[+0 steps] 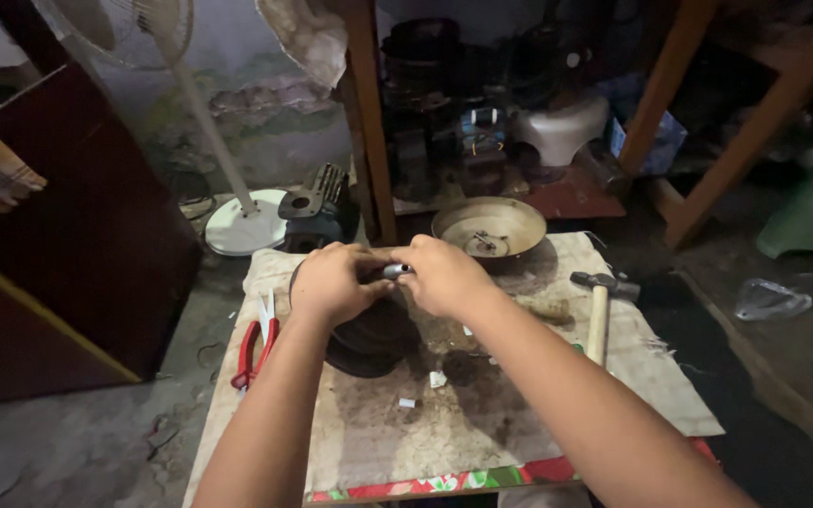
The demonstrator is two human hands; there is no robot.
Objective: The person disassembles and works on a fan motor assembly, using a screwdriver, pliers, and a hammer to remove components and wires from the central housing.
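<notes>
Head view shows both of my hands meeting over a dark round motor part [374, 331] that sits near the far left corner of the low table [444, 442]. My left hand [331, 280] and my right hand [444, 275] are closed on a small shiny metal rod [396, 271], one hand at each end. It lies flat and points left to right, along the table's far edge. I think the work is only partly done, because the rod is not out of my hands. Red pliers [254, 353] lie by the left edge, a hammer [599, 310] by the right, and a round metal dish [488, 227] at the far edge.
</notes>
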